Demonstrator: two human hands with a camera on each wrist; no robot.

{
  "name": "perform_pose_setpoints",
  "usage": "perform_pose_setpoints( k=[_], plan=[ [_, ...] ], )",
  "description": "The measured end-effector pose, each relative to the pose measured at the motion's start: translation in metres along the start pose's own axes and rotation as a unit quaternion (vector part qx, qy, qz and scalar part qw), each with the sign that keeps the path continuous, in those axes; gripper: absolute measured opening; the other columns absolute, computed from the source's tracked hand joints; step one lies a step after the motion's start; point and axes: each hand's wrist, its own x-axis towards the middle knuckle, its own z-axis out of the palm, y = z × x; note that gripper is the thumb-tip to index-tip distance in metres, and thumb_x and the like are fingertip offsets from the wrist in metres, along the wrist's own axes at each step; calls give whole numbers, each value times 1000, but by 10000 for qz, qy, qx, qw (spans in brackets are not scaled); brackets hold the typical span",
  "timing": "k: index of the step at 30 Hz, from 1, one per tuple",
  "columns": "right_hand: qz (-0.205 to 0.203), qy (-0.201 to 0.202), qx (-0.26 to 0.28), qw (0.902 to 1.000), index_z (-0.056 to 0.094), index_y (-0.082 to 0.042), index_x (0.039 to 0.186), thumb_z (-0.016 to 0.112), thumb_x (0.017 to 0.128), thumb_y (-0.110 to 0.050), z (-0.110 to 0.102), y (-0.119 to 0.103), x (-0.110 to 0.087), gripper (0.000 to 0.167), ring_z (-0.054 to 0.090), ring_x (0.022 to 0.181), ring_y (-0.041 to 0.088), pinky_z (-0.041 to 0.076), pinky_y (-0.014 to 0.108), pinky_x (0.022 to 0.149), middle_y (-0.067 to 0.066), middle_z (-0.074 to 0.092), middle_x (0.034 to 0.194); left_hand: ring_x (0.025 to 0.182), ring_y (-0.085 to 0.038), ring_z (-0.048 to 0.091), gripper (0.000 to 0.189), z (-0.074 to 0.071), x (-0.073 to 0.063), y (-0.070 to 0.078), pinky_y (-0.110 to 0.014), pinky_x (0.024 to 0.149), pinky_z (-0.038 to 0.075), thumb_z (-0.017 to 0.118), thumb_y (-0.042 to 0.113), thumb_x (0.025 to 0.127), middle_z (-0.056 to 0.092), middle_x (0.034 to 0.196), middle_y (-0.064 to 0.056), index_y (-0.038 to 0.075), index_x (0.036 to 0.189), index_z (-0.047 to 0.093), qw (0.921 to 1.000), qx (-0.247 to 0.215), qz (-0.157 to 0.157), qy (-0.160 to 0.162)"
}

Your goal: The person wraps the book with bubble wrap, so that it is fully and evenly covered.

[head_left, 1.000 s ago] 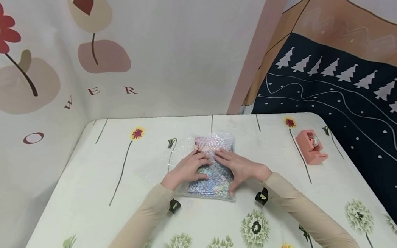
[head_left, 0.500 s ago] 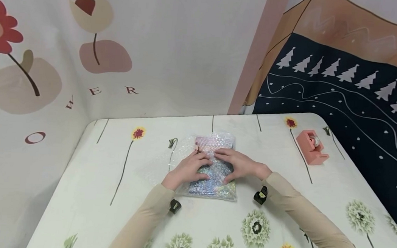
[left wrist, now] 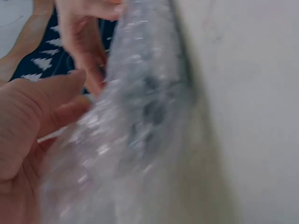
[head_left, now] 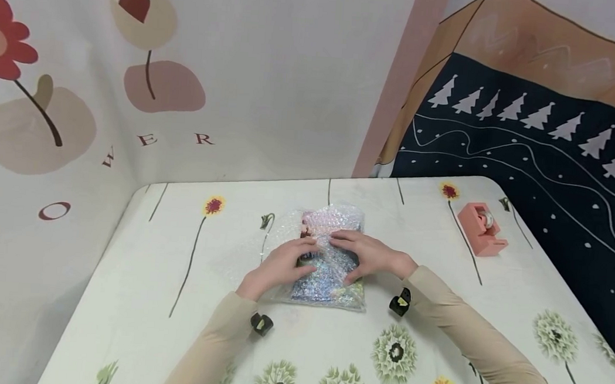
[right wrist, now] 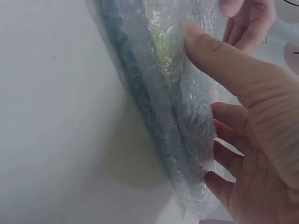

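A flat, colourful rectangular item (head_left: 315, 283), perhaps a book, lies on the table under a layer of clear bubble wrap (head_left: 345, 213). My left hand (head_left: 280, 262) is at its left side, fingers extended over the wrap. From the right, my right hand (head_left: 369, 256) rests on the wrap with fingers and thumb spread. In the right wrist view, the thumb and fingertips of the right hand (right wrist: 252, 116) touch the bubble wrap (right wrist: 191, 126). The left wrist view has the left hand (left wrist: 32, 121) beside the bubble wrap (left wrist: 126, 126), partly blurred.
A pink tape dispenser (head_left: 482, 229) with a roll of tape stands toward the table's back right. Loose bubble wrap (head_left: 278, 234) spreads left of the item. The table (head_left: 137, 299) has a flower-printed cover, and printed curtains (head_left: 272, 84) hang behind it.
My left hand has shifted slightly left and down. My right thumb has drawn in toward the fingers, and the right hand has moved slightly left. The wrapped item stays in place.
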Motion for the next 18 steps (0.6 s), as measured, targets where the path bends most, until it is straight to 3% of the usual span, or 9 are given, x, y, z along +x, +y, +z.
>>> perform_pose_setpoints(
  k=[3, 5, 7, 10, 14, 18],
  plan=[
    [147, -99, 89, 9998, 38, 3, 140, 81, 69, -39, -2, -3, 0, 93, 27, 135, 38, 28, 50, 107, 21, 30, 147, 112, -33, 55, 35, -13, -19, -2, -46, 97, 42, 67, 17, 86, 60, 120, -17, -1, 116, 62, 9968, -58, -505, 625],
    [234, -143, 155, 9995, 37, 2, 141, 80, 70, -38, -3, -5, 0, 93, 26, 136, 38, 27, 50, 107, 20, 29, 148, 104, -32, 59, 30, -22, -33, -6, -46, 91, 46, 67, 14, 85, 64, 111, -16, -2, 110, 64, 9893, 37, -976, 1081],
    [272, -156, 193, 9993, 37, 2, 141, 80, 70, -37, -4, -5, -1, 93, 25, 136, 38, 27, 51, 107, 20, 28, 148, 97, -33, 61, 25, -32, -48, -12, -47, 84, 49, 67, 12, 85, 65, 104, -17, -2, 105, 66, 9774, 240, -1493, 1479],
    [288, -154, 220, 9992, 37, 2, 141, 81, 69, -37, -4, -6, -1, 92, 25, 136, 38, 27, 51, 107, 20, 29, 148, 92, -35, 60, 24, -43, -70, -23, -48, 75, 50, 64, 11, 86, 64, 100, -20, -4, 104, 65, 9523, 492, -2315, 1927],
    [261, -138, 170, 9994, 38, 3, 141, 81, 70, -36, -4, -6, -1, 92, 26, 135, 38, 29, 51, 106, 20, 29, 148, 92, -41, 58, 32, -53, -96, -39, -50, 71, 50, 60, 17, 89, 60, 101, -26, -9, 107, 62, 9183, 598, -3350, 2023],
    [206, -105, 232, 9995, 38, 3, 140, 81, 69, -36, -4, -7, -1, 92, 26, 135, 38, 30, 51, 106, 21, 29, 147, 83, -37, 60, 39, -59, -116, -48, -45, 65, 50, 58, 24, 91, 62, 96, -26, -12, 106, 61, 9010, 100, -3958, 1771]
  ],
)
